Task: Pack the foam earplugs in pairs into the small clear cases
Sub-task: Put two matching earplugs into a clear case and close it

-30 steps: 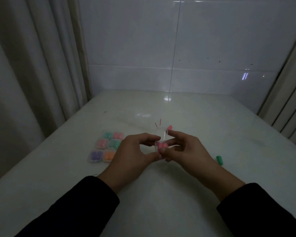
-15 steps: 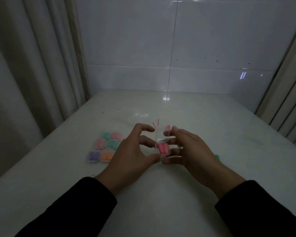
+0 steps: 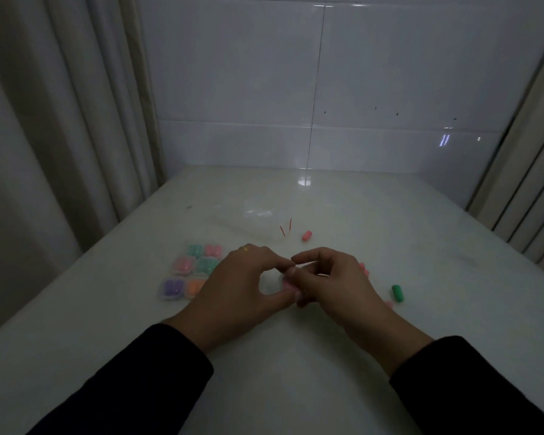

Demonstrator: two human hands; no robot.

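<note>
Your left hand (image 3: 242, 284) and right hand (image 3: 330, 277) met low over the middle of the white table (image 3: 296, 387), knuckles up, forearms in dark sleeves (image 3: 132, 381) coming in from the near edge. Both hands pinched one small clear case (image 3: 287, 282) between curled fingers and thumbs: your left thumb and forefinger ringed it from the left, your right fingertips closed over its top and right side. Pink foam showed inside it, though the case was mostly hidden and you could not tell whether its lid was fully down.

Open table lay in front of your wrists, and more stretched beyond your hands to the tiled wall (image 3: 296, 89). Curtains (image 3: 44, 136) hung close along the left edge, and more folds stood at the far right.

Just left of your left hand sat six filled cases (image 3: 190, 271), touching in a block two wide and three deep: teal and pink at the back, pink and teal in the middle, purple and orange nearest; your left hand covered part of the orange one. Beyond your hands a loose pink earplug (image 3: 307, 236) lay beside a clear plastic bag (image 3: 252, 219) with two red marks. A green earplug (image 3: 397, 292) lay well to the right of your right hand, and pink earplugs (image 3: 363, 268) showed just behind that hand.
</note>
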